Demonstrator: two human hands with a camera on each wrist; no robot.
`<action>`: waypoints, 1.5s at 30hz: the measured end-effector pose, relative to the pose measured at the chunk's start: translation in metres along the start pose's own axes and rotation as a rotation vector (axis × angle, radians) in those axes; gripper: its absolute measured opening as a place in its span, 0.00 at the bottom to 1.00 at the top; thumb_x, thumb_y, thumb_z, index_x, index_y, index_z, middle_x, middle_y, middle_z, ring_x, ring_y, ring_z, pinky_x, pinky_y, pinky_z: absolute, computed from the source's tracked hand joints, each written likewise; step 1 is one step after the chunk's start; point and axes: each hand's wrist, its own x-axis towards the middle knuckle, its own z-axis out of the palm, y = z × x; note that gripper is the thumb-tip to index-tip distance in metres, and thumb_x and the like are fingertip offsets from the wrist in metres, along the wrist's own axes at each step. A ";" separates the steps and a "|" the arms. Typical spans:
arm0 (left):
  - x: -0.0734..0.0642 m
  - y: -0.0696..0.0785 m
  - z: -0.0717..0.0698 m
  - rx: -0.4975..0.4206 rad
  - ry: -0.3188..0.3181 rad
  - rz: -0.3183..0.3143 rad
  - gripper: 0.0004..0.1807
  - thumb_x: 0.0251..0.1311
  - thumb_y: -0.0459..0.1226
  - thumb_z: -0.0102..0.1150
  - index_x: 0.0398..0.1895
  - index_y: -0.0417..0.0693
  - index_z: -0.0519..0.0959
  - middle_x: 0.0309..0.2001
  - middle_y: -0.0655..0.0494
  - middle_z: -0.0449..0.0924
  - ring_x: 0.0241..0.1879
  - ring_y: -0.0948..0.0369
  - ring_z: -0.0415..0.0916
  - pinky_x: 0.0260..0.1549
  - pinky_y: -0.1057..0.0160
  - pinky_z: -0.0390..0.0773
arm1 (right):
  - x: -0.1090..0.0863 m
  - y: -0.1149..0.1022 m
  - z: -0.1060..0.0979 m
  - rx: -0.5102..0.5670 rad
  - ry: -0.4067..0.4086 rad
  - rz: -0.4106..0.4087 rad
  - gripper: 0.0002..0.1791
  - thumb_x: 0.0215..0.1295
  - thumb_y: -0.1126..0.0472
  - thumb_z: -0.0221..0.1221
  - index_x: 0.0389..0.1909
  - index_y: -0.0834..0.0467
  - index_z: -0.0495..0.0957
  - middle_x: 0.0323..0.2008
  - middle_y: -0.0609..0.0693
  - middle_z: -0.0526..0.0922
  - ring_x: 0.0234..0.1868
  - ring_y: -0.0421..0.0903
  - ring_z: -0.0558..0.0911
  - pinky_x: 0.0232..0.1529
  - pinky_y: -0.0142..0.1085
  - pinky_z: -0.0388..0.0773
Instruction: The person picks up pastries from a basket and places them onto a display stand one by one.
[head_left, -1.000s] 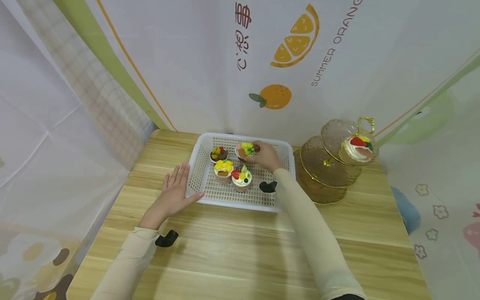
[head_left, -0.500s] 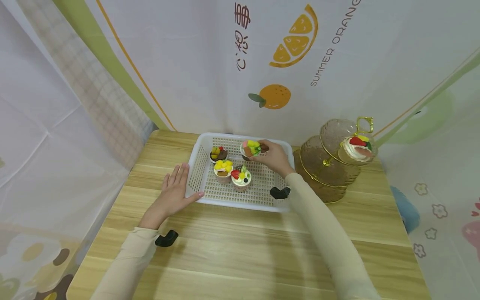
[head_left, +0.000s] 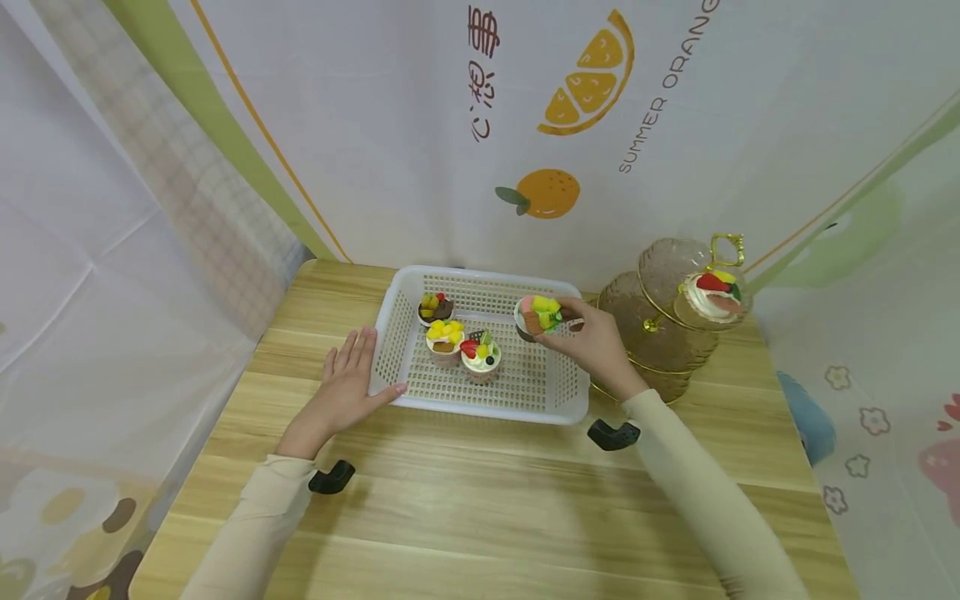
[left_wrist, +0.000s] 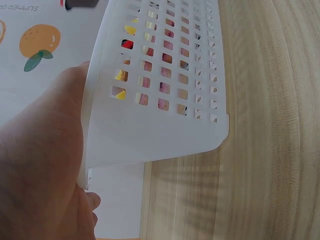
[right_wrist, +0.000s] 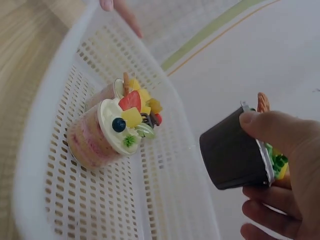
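My right hand [head_left: 596, 342] pinches a dark-cupped cupcake [right_wrist: 235, 150] by its rim, topped with yellow, pink and green pieces, above the right part of a white plastic basket [head_left: 480, 411]. My left hand [head_left: 345, 387] rests with straight, spread fingers on the basket's left rim, the thumb along the front corner. Inside the basket stand a strawberry-and-blueberry cupcake [head_left: 480, 358], a cupcake with yellow cubes [head_left: 446, 340] and a dark chocolate cupcake [head_left: 435, 309]. In the right wrist view, the strawberry cupcake shows a clear cup with pink and cream layers.
Right of the basket stands a tiered cake stand [head_left: 660, 325] with gold rims and a gold handle. A cream cupcake [head_left: 712, 296] with strawberry sits on its top tier. Everything rests on a wooden table [head_left: 465, 500], with a printed curtain [head_left: 420, 125] behind.
My right hand has lifted the dark-cupped cupcake from among the others and carried it right, towards the basket's right side. The left hand has stayed on the rim.
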 end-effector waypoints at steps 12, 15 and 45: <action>-0.001 0.001 -0.001 -0.009 0.008 0.016 0.59 0.57 0.68 0.45 0.74 0.41 0.30 0.76 0.47 0.25 0.76 0.46 0.23 0.70 0.37 0.29 | -0.058 0.022 -0.040 -0.029 0.211 0.057 0.38 0.45 0.44 0.71 0.58 0.56 0.73 0.46 0.56 0.84 0.47 0.54 0.82 0.46 0.46 0.80; -0.002 0.001 -0.001 -0.008 0.016 0.022 0.59 0.57 0.67 0.45 0.74 0.41 0.31 0.76 0.45 0.26 0.76 0.45 0.25 0.69 0.36 0.29 | -0.065 0.032 -0.045 -0.009 0.279 0.074 0.38 0.45 0.49 0.72 0.58 0.58 0.74 0.46 0.57 0.83 0.46 0.53 0.82 0.42 0.31 0.79; -0.003 0.003 -0.004 -0.017 0.014 0.022 0.58 0.57 0.67 0.46 0.74 0.41 0.30 0.77 0.44 0.28 0.76 0.45 0.25 0.69 0.36 0.30 | -0.068 0.074 -0.061 0.003 0.456 0.255 0.36 0.48 0.46 0.70 0.57 0.60 0.74 0.47 0.60 0.83 0.50 0.55 0.77 0.51 0.46 0.71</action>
